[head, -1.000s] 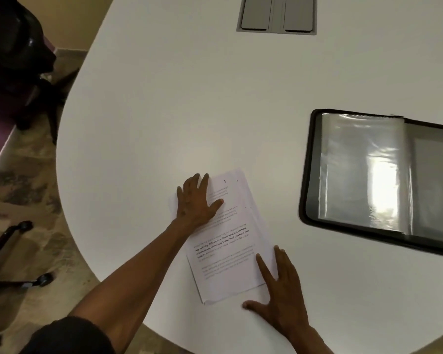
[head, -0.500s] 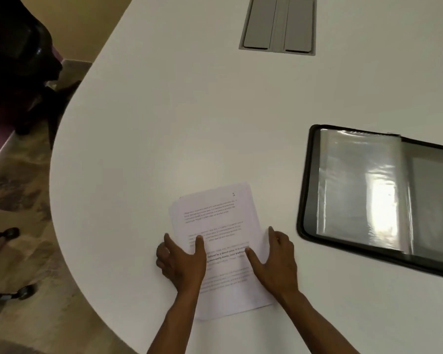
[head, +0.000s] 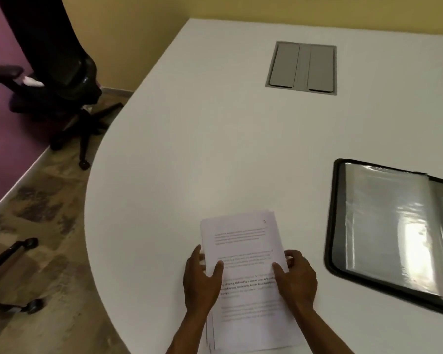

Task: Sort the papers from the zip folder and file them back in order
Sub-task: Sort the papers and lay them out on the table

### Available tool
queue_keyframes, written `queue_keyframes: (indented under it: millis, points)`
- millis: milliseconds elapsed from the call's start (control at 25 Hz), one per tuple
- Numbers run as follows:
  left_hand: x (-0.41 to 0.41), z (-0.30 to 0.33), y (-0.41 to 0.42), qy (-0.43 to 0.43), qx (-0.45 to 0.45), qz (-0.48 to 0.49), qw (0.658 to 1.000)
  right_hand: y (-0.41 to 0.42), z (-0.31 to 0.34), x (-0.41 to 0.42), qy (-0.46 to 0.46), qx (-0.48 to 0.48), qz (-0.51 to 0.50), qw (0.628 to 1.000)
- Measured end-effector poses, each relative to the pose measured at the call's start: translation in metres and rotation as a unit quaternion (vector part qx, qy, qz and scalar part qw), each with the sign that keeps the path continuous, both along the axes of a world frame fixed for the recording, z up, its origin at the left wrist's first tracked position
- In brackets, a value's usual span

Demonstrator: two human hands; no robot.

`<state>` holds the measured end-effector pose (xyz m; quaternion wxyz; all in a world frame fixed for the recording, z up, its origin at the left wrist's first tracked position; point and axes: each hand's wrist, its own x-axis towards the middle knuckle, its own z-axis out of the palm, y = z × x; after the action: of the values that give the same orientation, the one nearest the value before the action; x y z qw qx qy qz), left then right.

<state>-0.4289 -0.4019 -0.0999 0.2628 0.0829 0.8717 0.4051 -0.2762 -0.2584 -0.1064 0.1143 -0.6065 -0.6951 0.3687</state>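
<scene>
We have one stack of papers (head: 243, 254) in front of us near the front edge of the white table (head: 215, 149), its printed top sheet facing up and several sheet edges showing fanned at its lower left corner; we cannot count the sheets. Our left hand (head: 202, 284) grips the stack's left edge, thumb curled onto the top sheet and fingers tucked along the side, and our right hand (head: 296, 277) grips the right edge the same way, thumb on the print. To the right, apart from the stack, lies one black zip folder (head: 338, 226), open flat, with clear plastic sleeves (head: 386, 226) shining inside; its right part runs out of view. Bare tabletop separates the papers from the folder, and a wide bare stretch runs from the stack's far edge to one grey hatch (head: 302, 67) with two flaps set into the table. The table's curved edge sweeps round to our left, close to the stack. Beyond it on the floor stand one black office chair (head: 54, 72) and part of a second chair's wheeled base (head: 16, 277).
</scene>
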Motion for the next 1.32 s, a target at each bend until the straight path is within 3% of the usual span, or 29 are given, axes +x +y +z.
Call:
queue_keyframes:
  millis: [160,320,440,600,720,1000,1080,1200,1320]
  points:
    - [-0.016,-0.009,0.001,0.012,0.015,-0.006,1.000,0.001,0.007,0.002,0.021,0.013,-0.040,0.999]
    - [-0.040,-0.009,-0.001,0.024,0.050,-0.017,0.998,-0.011,0.037,-0.016,0.047,0.096,-0.055,0.993]
    - [-0.087,0.003,0.012,0.003,0.099,-0.078,0.992,-0.012,0.082,-0.055,0.088,0.063,-0.056,0.993]
    - [-0.169,0.034,0.034,-0.144,0.103,-0.195,0.965,-0.006,0.139,-0.135,0.162,0.039,-0.049,0.985]
    - [-0.235,0.042,0.060,-0.306,0.138,-0.244,0.910,0.007,0.162,-0.194,0.234,0.006,-0.023,0.972]
    - [-0.347,0.059,0.115,-0.525,0.232,-0.190,0.796,0.047,0.194,-0.320,0.359,-0.082,0.051,0.928]
    - [-0.380,0.072,0.115,-0.504,0.282,-0.176,0.797,0.065,0.198,-0.340,0.392,-0.103,0.042,0.913]
    - [-0.450,0.104,0.115,-0.412,0.334,-0.108,0.841,0.099,0.188,-0.376,0.402,-0.089,0.007,0.911]
    - [-0.527,0.113,0.125,-0.313,0.352,-0.127,0.873,0.134,0.152,-0.440,0.379,-0.074,-0.033,0.922]
